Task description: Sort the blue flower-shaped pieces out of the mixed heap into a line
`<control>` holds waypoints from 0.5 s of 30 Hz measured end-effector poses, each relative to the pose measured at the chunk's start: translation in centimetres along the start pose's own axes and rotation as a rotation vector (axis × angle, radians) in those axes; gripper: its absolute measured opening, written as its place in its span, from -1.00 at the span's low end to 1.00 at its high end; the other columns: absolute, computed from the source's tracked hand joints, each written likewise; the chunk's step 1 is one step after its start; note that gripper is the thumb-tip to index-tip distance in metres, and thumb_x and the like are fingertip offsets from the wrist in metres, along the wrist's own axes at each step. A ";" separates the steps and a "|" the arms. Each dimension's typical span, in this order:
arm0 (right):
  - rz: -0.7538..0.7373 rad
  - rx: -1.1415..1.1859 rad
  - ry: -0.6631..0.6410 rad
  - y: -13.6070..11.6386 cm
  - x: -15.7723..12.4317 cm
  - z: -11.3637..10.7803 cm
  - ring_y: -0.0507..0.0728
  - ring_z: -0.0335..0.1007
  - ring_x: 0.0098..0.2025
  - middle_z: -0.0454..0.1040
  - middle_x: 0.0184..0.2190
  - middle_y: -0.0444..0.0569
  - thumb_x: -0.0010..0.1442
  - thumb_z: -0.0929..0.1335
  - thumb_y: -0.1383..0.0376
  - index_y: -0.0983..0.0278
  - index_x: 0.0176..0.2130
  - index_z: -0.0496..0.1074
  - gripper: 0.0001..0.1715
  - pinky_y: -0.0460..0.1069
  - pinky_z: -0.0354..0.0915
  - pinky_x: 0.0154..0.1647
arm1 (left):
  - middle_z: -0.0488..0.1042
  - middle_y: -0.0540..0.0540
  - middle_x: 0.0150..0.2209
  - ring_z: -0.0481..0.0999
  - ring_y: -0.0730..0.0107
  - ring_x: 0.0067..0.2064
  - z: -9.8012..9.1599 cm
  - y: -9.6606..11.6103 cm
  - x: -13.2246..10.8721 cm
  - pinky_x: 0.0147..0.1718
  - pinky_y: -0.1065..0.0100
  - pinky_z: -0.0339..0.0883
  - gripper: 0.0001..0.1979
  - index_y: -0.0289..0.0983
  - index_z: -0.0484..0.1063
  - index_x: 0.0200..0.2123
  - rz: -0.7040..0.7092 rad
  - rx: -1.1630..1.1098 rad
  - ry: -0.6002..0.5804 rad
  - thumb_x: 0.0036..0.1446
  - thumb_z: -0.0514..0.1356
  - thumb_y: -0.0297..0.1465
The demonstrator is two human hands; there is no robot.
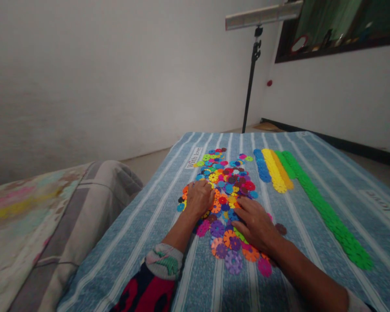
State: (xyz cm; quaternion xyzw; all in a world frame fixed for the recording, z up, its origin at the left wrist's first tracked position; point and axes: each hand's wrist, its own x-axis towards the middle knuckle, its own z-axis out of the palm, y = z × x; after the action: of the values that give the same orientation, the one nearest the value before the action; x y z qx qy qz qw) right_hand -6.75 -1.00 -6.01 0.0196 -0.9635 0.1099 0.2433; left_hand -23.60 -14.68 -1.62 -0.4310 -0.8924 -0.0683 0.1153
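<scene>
A loose pile of colourful notched plastic discs (228, 187) lies on the striped tablecloth. My left hand (199, 198) rests at the pile's left side, its fingers curled down among orange and yellow discs; whatever they hold is hidden. On the right side of the pile, my right hand (254, 220) lies palm down with thumb and fingers apart, touching the discs. Nearest me are a purple disc (233, 262) and a magenta disc (264, 267). Right of the pile, discs lie in overlapping single-colour rows: a blue row (262, 167), a yellow row (273, 170) and a long green row (331, 212).
The blue-and-white striped cloth (139, 242) covers the table. To the left stands a surface draped with grey fabric (100, 190). Behind the table rises a black stand (249, 86) with a long light panel (263, 15), near white walls and a window.
</scene>
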 end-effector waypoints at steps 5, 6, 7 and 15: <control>0.035 -0.043 -0.039 -0.5 0.8 -0.1 0.23 0.29 -0.06 0.42 -0.13 0.10 0.16 0.43 0.28 0.30 -0.29 0.46 -0.88 0.13 0.24 -0.04 | 0.47 -0.18 -0.18 0.42 0.21 -0.06 0.5 -0.4 0.2 -0.07 0.21 0.23 -0.82 -0.28 0.45 -0.32 0.087 -0.037 -0.013 0.23 0.08 -0.35; 0.028 -0.047 -0.032 -0.5 0.9 0.0 0.22 0.29 -0.07 0.42 -0.14 0.10 0.17 0.41 0.29 0.30 -0.31 0.45 -0.90 0.12 0.24 -0.06 | 0.47 -0.17 -0.17 0.41 0.21 -0.05 0.7 -0.4 0.2 -0.08 0.21 0.24 -0.82 -0.27 0.45 -0.31 0.103 -0.047 -0.018 0.23 0.09 -0.33; 0.018 -0.048 -0.018 -0.5 0.9 0.0 0.22 0.29 -0.09 0.43 -0.16 0.10 0.19 0.40 0.29 0.30 -0.32 0.45 -0.90 0.11 0.23 -0.07 | 0.46 -0.17 -0.15 0.41 0.21 -0.04 0.8 -0.5 0.2 -0.07 0.21 0.24 -0.81 -0.27 0.45 -0.29 0.121 -0.058 -0.023 0.24 0.09 -0.30; -0.102 0.065 0.205 0.1 0.5 0.6 0.18 0.32 -0.10 0.45 -0.25 0.08 0.32 0.24 0.40 0.32 -0.29 0.44 -0.80 0.06 0.22 -0.08 | 0.42 -0.15 -0.04 0.36 0.19 0.05 1.2 -0.1 -0.3 0.02 0.18 0.24 -0.74 -0.23 0.41 -0.13 0.188 -0.070 -0.073 0.26 0.08 -0.20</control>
State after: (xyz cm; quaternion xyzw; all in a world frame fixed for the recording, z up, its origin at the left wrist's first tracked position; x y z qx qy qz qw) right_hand -7.51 -1.01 -6.31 0.0651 -0.9273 0.1297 0.3451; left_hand -23.63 -14.70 -2.88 -0.5188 -0.8487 -0.0725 0.0733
